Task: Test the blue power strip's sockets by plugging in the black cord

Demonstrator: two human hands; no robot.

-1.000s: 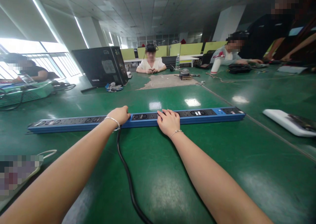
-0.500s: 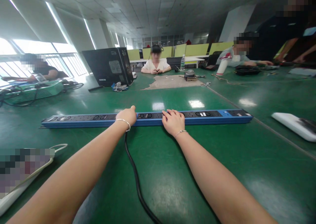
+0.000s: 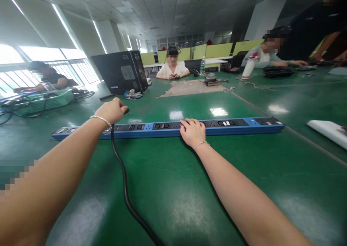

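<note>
A long blue power strip (image 3: 168, 133) with black socket panels lies across the green table in front of me. Above its left part, my left hand (image 3: 112, 110) is closed on the end of a black power cord (image 3: 125, 188). A dark plug end pokes out past the thumb; most of it is hidden by the fingers. The cord runs down from this hand to the bottom edge of the view. My right hand (image 3: 193, 132) rests on the middle of the strip, fingers spread over its sockets and holding nothing.
Past the strip stand a black computer case (image 3: 119, 72), gloves (image 3: 132, 94), a brown sheet (image 3: 189, 89) and a water bottle (image 3: 202, 66). A green basket (image 3: 45, 103) with cables is at left, a white object (image 3: 329, 134) at right. Several people sit or stand around the table.
My left hand has lifted off the strip and moved left with the plug and cord, uncovering sockets near the middle. My right hand stays on the strip. The view has shifted slightly.
</note>
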